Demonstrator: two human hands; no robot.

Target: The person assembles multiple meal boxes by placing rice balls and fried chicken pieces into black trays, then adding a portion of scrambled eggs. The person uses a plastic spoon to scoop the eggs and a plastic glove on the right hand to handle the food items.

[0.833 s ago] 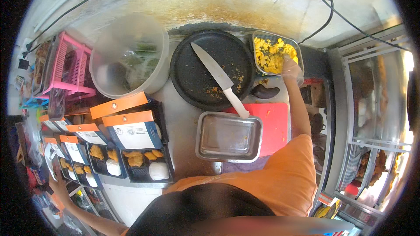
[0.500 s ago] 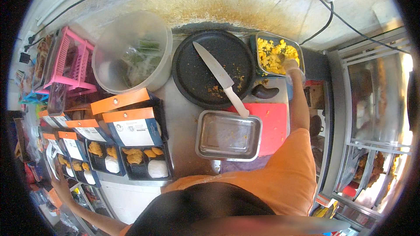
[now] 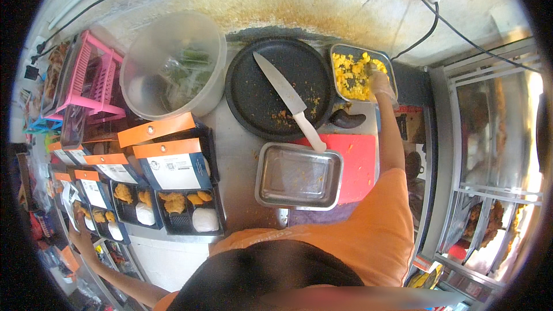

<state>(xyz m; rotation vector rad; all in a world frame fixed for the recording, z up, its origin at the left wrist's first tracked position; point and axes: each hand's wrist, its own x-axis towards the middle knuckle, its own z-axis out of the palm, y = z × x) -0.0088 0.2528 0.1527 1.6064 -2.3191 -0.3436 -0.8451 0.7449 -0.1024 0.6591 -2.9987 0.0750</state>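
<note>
Left hand (image 3: 82,237) at a curled white paper slip (image 3: 69,194), beside open black-lined food boxes (image 3: 175,226); I can't tell its grip. Beyond, I note a rectangular silver metal tray (image 3: 299,175). Farthest, right hand (image 3: 380,84) reaches into chopped yellow pieces (image 3: 348,76) inside a clear rectangular container (image 3: 351,99); fingertips' closure hidden from me.

A pink rack (image 3: 101,84) stands just beside a translucent tub (image 3: 216,78) (with something green (image 3: 196,57) inside it).

Left arm (image 3: 118,279), right arm (image 3: 391,135) outstretched
</note>
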